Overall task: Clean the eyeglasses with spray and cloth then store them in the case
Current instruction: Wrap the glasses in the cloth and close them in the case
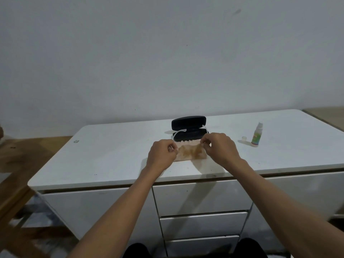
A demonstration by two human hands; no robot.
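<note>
In the head view, a pinkish pouch (189, 152) with white drawstrings is held at its upper corners: the left hand (162, 155) pinches one side, the right hand (220, 148) the other. Just behind it, an open black case (189, 128) is seen on the white desk (111, 155). The glasses cannot be made out. A spray bottle (256, 135) stands well to the right, with a small cap (244, 138) beside it.

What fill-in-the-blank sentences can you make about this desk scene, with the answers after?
1. The black case behind the cloth has its lid ____.
2. The left hand and right hand each pinch an end of the ____.
3. The spray bottle stands to the ____ of the case.
4. The small cap lies ____ the bottle.

Answers: open; cloth; right; beside
</note>
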